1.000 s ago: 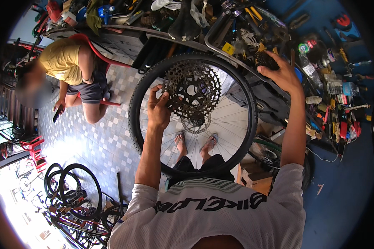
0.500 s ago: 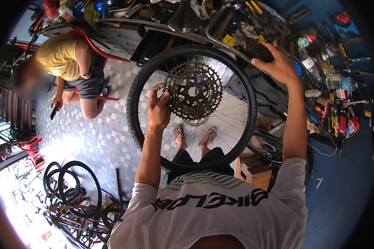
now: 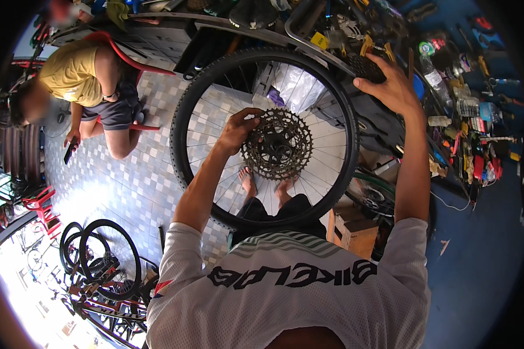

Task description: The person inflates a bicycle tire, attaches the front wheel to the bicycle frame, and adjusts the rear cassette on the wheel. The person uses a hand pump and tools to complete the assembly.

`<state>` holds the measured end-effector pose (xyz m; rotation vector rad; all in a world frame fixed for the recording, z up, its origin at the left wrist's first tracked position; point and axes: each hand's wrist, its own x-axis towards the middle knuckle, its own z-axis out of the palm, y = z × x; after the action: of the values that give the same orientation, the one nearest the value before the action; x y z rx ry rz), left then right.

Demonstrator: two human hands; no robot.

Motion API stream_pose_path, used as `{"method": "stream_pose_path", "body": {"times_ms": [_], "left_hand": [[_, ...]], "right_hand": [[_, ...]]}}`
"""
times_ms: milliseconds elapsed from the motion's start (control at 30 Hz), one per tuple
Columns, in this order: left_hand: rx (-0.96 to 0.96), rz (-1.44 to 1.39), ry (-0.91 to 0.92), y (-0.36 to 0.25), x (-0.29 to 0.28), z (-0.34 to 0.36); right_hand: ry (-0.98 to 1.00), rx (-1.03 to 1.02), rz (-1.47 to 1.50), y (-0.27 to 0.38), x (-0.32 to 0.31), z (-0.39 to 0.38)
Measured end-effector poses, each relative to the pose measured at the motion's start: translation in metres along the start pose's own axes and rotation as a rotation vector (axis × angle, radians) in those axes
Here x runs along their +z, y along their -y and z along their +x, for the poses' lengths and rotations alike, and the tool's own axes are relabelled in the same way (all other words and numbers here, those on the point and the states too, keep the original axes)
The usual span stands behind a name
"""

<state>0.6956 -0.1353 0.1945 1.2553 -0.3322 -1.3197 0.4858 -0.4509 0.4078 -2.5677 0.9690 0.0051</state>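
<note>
left hand [image 3: 237,129] gripping cassette [image 3: 276,144] edge, right hand [image 3: 390,87] spread flat on wheel [image 3: 262,139] tyre

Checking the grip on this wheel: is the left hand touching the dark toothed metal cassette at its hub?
Touching. The head view shows the left hand with fingertips on the cassette rim.

Strong daylight pours in from the lower left, where the tiled floor [image 3: 108,192] burns out to near white and the bicycles [image 3: 99,273] parked there show as dark outlines. The upper right is dimmer, with blue walls and a cluttered workbench [image 3: 448,116] in even shade. The fisheye lens bends straight edges, and a black vignette rings the frame. The centre is sharp; the rim softens.
</note>
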Motion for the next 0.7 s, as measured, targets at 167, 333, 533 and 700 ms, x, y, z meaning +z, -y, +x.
{"method": "stream_pose_path", "body": {"times_ms": [167, 333, 533, 700], "left_hand": [[-0.069, 0.155, -0.059, 0.022, -0.008, 0.017], [-0.125, 0.152, -0.107, 0.022, -0.001, 0.020], [-0.094, 0.212, -0.124, 0.028, -0.001, 0.022], [-0.105, 0.234, -0.109, 0.029, -0.001, 0.025]], "right_hand": [[-0.015, 0.029, -0.007, -0.005, 0.003, -0.011], [0.008, 0.060, -0.012, -0.015, 0.005, -0.015], [0.026, 0.065, 0.012, -0.012, 0.005, -0.016], [0.057, 0.102, 0.046, -0.009, 0.000, -0.018]]}}
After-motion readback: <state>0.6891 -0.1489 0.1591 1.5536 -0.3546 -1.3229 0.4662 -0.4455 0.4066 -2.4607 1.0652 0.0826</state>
